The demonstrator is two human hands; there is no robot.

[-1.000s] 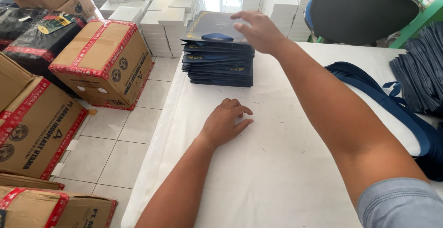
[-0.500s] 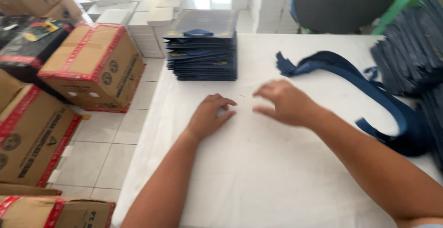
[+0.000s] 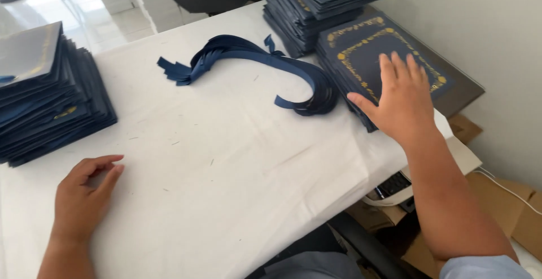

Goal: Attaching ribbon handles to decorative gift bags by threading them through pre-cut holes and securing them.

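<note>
Head view: we now see the right hand [image 3: 402,97] lying flat, fingers spread, on the top dark blue folder [image 3: 389,59] with a gold ornamental border. Half a second ago this hand hovered over the middle of the desk [image 3: 226,172], beside the left one, so it has travelled outward to the pile on the right side and the camera has turned with it. It seems we are about to take a new folder from this pile, though the hand only presses on the cover and grips nothing yet. The left hand [image 3: 84,194] rests on the white desk cloth as before, loosely curled and empty. Between the hands, nearer to the right one, lies a bundle of blue ribbons [image 3: 254,59]. Beyond the left hand stands another stack of folders [image 3: 51,104]; a taller stack [image 3: 322,2] rises behind the right hand.
</note>
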